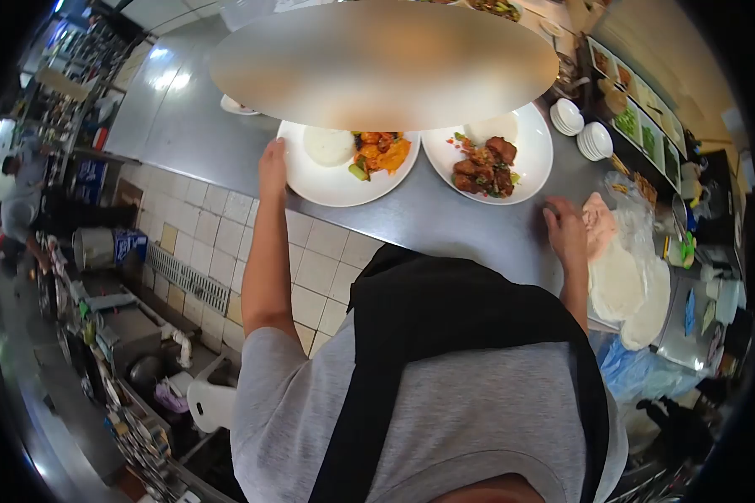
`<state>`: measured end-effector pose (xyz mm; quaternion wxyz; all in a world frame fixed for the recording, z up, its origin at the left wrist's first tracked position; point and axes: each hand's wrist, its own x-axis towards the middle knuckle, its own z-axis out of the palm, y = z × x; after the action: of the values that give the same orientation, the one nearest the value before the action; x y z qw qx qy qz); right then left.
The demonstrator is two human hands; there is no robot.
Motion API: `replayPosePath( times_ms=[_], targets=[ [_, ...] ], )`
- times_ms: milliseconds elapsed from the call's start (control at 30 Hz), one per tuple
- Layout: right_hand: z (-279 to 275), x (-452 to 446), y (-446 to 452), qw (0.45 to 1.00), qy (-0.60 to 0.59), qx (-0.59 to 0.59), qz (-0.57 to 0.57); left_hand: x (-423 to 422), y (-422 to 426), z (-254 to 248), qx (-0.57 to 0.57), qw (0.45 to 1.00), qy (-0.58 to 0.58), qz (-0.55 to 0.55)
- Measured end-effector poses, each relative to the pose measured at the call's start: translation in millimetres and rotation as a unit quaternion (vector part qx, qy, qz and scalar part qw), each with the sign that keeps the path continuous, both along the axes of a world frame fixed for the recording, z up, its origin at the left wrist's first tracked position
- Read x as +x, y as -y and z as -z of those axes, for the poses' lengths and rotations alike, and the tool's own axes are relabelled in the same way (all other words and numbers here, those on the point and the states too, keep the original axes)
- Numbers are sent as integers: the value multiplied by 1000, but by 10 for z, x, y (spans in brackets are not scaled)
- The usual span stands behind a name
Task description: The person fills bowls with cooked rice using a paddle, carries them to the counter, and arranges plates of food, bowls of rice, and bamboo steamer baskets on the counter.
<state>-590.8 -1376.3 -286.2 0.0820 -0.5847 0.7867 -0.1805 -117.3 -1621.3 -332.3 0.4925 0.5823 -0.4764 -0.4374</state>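
My left hand [273, 169] grips the left rim of a white plate [335, 191], its fingers together at the edge. On that plate lie white rice [329, 145] and orange and green food [382, 154]. A second white plate [532, 159] to its right holds dark glazed meat pieces [485, 170] and some rice, partly hidden by a blurred area. My right hand [564, 222] rests on the metal counter [470, 230] below and right of the second plate, loosely curled with thumb and fingers apart. Nothing shows in it.
Stacked small white dishes [594, 141] and a row of ingredient trays [642, 126] stand at the right. Pale plastic bags [619, 285] lie beside my right hand. At the far left a person [23, 201] leans over a work surface. A white chair [210, 402] is lower left.
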Motion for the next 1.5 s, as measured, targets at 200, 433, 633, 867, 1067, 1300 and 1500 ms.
replayPosePath(
  times_ms=[200, 433, 633, 867, 1067, 1300, 1500],
  targets=[
    [160, 281, 143, 853, 485, -47, 187, -47, 132, 23, 24, 999, 38, 2],
    [276, 496, 449, 762, 600, -98, 223, 62, 14, 230, -3, 987, 119, -110],
    [98, 681, 85, 745, 641, -26, 184, -327, -685, -202, -89, 990, 0, -109],
    [-129, -261, -492, 974, -134, -38, 177, -1393, -1650, -98, 135, 912, -118, 370],
    [259, -1097, -417, 947, -308, -71, 52, -2317, -1795, -84, 191, 901, -269, 280],
    [75, -1676, -404, 964, 187, -184, 43, -2564, -1752, -53, 159, 942, -267, 126],
    [38, -2100, -665, 716, 654, -245, 5, -2445, -1457, -254, 136, 973, -122, 144]
  ],
)
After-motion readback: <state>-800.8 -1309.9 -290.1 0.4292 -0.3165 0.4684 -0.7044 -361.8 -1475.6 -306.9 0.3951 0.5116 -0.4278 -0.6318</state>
